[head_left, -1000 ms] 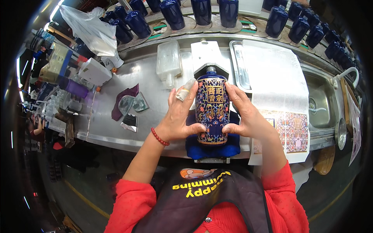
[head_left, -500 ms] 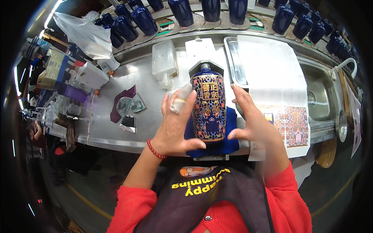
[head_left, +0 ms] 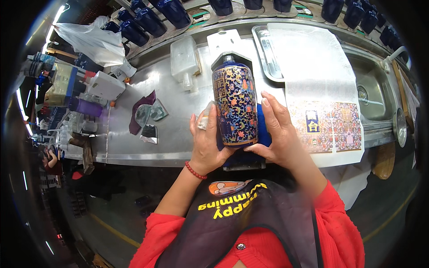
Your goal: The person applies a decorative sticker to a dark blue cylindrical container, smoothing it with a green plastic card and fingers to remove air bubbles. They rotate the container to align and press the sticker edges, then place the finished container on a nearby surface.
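A dark blue bottle [head_left: 237, 107], wrapped in a colourful floral pattern with gold details, lies tilted in a grey angled holder [head_left: 250, 62], its neck pointing away from me. Along its left side, my left hand [head_left: 205, 145] presses its fingers, with the thumb near the base. A whitish wrap [head_left: 204, 122] covers part of one left finger. My right hand [head_left: 281, 140] is open at the bottle's lower right, fingers stretched out and apart from its side, the thumb touching near the base. Blue cloth [head_left: 261, 127] shows beneath the bottle. Printed floral decal sheets [head_left: 335, 127] lie to the right.
Beyond the decals are a metal tray [head_left: 268, 60] and a sink [head_left: 368, 85]. A clear rectangular bottle [head_left: 183, 58] lies on the metal table [head_left: 120, 147], near purple and grey scraps [head_left: 143, 111]. Several blue bottles [head_left: 152, 20] stand on a conveyor along the back.
The bottle has turned leftward about its length, carrying its gold panel to the left edge and bringing more flowers up. Both hands have drawn closer to its base.
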Motion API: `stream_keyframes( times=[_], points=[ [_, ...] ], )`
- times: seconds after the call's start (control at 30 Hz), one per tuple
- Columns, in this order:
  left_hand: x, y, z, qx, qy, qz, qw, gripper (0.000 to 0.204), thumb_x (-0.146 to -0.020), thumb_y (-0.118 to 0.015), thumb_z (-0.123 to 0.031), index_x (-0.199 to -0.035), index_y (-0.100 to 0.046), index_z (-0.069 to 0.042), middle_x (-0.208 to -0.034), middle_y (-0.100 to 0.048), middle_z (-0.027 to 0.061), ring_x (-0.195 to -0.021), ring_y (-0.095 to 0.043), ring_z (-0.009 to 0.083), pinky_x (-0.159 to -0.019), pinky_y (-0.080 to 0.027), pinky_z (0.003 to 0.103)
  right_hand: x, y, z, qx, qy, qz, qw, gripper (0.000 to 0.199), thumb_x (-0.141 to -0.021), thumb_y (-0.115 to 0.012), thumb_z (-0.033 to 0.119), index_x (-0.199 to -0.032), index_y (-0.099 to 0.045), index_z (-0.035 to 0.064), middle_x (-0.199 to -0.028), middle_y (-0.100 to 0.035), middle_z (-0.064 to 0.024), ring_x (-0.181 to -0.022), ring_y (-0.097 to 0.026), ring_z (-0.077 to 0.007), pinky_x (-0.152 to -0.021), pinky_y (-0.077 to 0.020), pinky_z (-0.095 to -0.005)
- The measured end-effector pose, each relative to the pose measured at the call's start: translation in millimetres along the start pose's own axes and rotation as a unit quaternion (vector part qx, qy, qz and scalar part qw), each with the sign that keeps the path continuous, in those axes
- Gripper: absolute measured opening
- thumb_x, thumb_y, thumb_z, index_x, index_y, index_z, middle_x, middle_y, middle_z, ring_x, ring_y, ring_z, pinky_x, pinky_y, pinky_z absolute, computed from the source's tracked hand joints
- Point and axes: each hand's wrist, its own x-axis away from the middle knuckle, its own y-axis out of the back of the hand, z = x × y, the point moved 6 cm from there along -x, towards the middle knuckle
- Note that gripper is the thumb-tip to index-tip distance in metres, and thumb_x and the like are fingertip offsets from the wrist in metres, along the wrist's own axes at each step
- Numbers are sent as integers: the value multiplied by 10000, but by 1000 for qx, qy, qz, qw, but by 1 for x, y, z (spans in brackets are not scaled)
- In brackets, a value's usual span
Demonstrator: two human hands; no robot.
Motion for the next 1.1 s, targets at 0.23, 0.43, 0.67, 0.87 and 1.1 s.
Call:
stream_keyframes(
  times=[0.23, 0.43, 0.67, 0.87, 1.1],
  points=[
    [-2, 6, -4, -52, -43, -17, 998, 1096, -857, -695, -630, -1586, -259, 62, -1483, -470, 267, -1376, -424, 437, -1155, -115, 662, 8, -6, -13, 2, -26, 24, 999, 1059, -672, -916, 295, -1533, -387, -22, -1512, -434, -264, -1309, -502, -451, -1091, -440, -491],
    [-17, 20, -8, 118, -38, -17, 992, 1031, -929, -585, -672, -1582, -281, 65, -1482, -500, 253, -1374, -443, 396, -1184, -109, 601, 9, -6, -14, -16, -16, 6, 1000, 1061, -669, -911, 332, -1522, -400, -36, -1495, -457, -263, -1310, -500, -455, -1097, -435, -491],
    [-39, 24, -13, 132, -25, -15, 991, 897, -916, -626, -647, -1529, -459, -13, -1436, -581, 206, -1353, -494, 358, -1183, -150, 520, 8, -6, -13, -22, 0, -22, 1000, 1044, -691, -891, 396, -1503, -413, -55, -1472, -483, -268, -1305, -509, -461, -1090, -439, -496],
    [-43, 27, -16, 89, -66, 7, 994, 900, -881, -683, -614, -1541, -455, -46, -1471, -549, 208, -1401, -448, 382, -1176, -143, 524, 10, -10, -16, -37, -10, -24, 999, 1052, -693, -890, 408, -1499, -404, -61, -1456, -497, -266, -1298, -513, -463, -1087, -442, -498],
    [-42, 27, -14, 89, -68, 20, 993, 925, -876, -683, -619, -1556, -428, -45, -1484, -536, 208, -1408, -442, 382, -1173, -154, 522, 11, -13, -18, -54, -7, -21, 998, 1071, -678, -901, 382, -1515, -390, -48, -1472, -486, -256, -1310, -505, -452, -1096, -437, -494]
  ],
)
